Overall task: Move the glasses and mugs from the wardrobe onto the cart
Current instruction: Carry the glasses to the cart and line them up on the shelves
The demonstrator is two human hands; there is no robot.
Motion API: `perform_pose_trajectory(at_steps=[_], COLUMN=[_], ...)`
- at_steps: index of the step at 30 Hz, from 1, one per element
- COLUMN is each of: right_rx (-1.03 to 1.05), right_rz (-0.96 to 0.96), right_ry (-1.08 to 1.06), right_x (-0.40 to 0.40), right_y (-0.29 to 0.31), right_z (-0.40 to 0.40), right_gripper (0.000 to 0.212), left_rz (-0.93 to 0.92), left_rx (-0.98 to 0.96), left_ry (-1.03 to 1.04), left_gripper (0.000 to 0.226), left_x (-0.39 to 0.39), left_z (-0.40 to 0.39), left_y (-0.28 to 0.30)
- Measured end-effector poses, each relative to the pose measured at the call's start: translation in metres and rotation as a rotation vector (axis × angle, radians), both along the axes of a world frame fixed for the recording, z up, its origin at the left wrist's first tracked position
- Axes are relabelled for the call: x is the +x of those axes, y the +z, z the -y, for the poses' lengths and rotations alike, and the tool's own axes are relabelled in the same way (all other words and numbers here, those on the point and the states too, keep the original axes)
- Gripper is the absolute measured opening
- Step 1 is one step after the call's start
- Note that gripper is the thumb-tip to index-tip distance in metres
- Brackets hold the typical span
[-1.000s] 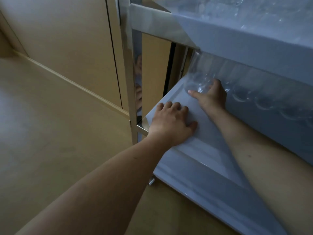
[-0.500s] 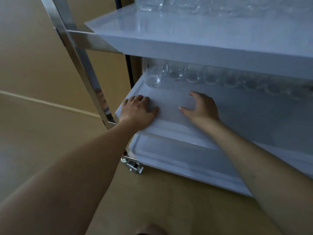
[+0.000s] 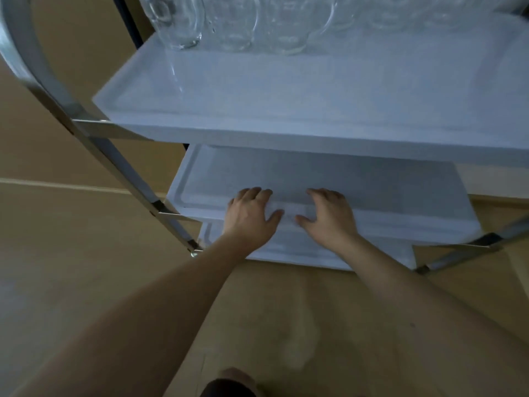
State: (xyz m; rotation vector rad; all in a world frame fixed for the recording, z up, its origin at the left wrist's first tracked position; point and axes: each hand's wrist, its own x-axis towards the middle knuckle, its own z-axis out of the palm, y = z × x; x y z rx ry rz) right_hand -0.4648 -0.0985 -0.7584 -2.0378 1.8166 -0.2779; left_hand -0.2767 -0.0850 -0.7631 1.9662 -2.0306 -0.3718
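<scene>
I note the right hand (image 3: 329, 216) released the glass; both hands now rest flat on the middle shelf (image 3: 386, 224) front edge, left hand (image 3: 250, 214) shifted inward.

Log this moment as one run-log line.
left hand: open, flat on middle shelf front edge | right hand: open, same edge | glasses: top shelf | nothing held

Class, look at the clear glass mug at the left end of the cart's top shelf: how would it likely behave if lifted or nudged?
The glass mug is clear glass, so probably fragile. It looks thick-walled, likely heavy for its size. On the smooth top shelf it may slide rather than tip.
</scene>
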Motion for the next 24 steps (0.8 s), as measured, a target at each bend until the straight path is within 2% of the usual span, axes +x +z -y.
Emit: perform_pose_trajectory(at_steps=[5, 11, 17, 24], right_rx=[0.165, 0.316, 0.278, 0.062], right_rz=[0.061, 0.107, 0.085, 0.041], right_ry=[-0.058, -0.126, -0.130, -0.161], right_x=[-0.019, -0.044, -0.075, -0.129], right_y=[0.041, 0.132, 0.275, 0.455], right_z=[-0.055, -0.112, -0.127, -0.110], right_gripper=[0.072, 0.074, 0.073, 0.077], left_rz=[-0.017, -0.016, -0.020, -0.018], left_rx=[0.243, 0.349, 0.287, 0.023], left_ry=[-0.055, -0.114, -0.166, -0.251], left_gripper=[0.065, 0.064, 0.064, 0.063], left_x=[-0.022, -0.041, -0.072, -0.133], left_z=[-0.054, -0.093, -0.093, -0.060], left_y=[0.046, 0.151, 0.298, 0.475])
